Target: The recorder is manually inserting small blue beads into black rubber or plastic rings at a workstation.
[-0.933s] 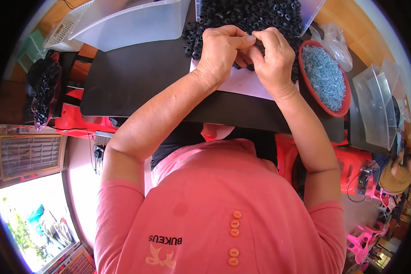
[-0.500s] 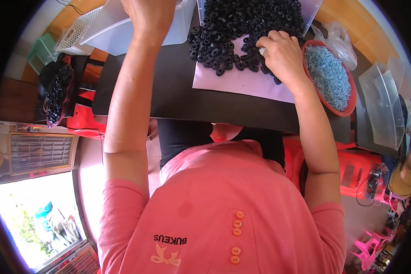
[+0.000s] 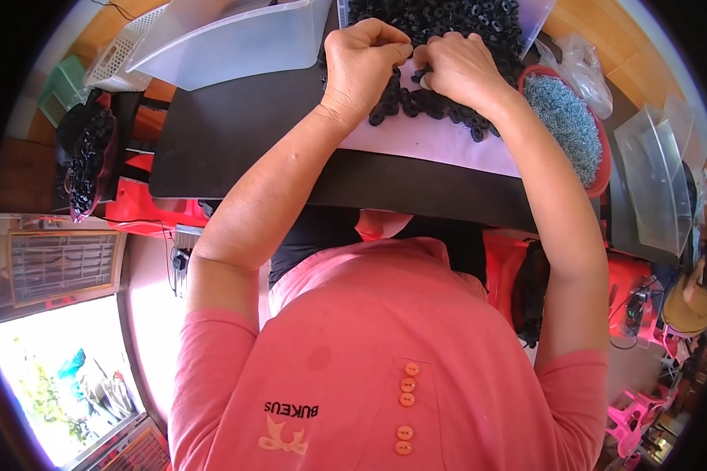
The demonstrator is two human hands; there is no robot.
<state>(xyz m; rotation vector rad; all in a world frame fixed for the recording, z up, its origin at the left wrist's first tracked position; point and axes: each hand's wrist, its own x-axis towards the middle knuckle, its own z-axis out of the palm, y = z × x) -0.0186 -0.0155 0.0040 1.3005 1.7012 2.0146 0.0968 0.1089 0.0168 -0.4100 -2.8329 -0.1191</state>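
My left hand [image 3: 359, 69] is over the near left part of a heap of small black ring-shaped plastic parts [image 3: 448, 17], its thumb and forefinger pinched together. Whatever they grip is too small or hidden to name. Close beside it, fingertips almost meeting the left ones, is my right hand [image 3: 462, 72]. Its fingers are curled down and pressed together, and what is in them cannot be made out. A ring shows on this hand. Loose black parts lie under both hands on a pale pink sheet [image 3: 448, 151].
Left of the heap stands a translucent plastic bin [image 3: 236, 56] on the dark table [image 3: 236, 125]. At the right, a red basket [image 3: 601, 184] holds many small bluish metal pieces [image 3: 564, 125]. Beyond it are a clear plastic bag [image 3: 587, 82] and clear trays [image 3: 652, 180].
My left hand has come from over the translucent bin, right and nearer, to the heap beside my right hand. My right hand has moved slightly left and away from me.
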